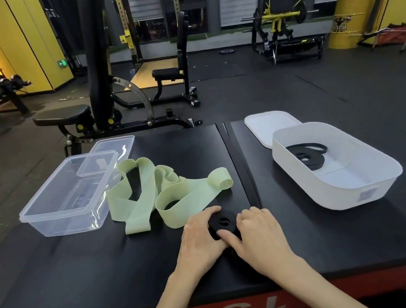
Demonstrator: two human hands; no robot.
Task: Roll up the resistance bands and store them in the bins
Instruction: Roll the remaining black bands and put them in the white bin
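Both bare forearms reach in from the near edge, and the left hand [202,237] and right hand [260,234] meet over a tightly coiled black rubber resistance band [222,224] that sits on the black padded platform top [81,268]. The left hand's fingers curl round the coil's left side. The right hand's fingers curl over the coil's right edge and its thumb presses on the near side, so both hands are grasping the roll. Just beyond them lies a wide pale green flat resistance band [159,188], loose and looped in a heap, with one end partly curled. To its left, touching it, stands a clear rectangular plastic bin [46,220] with its clear lid [114,143] leaning on the far corner. On the right, well apart from the hands, is a white oval plastic bin [323,187] holding another black band [306,154], loosely coiled, and a white lid [269,124] lies behind it.
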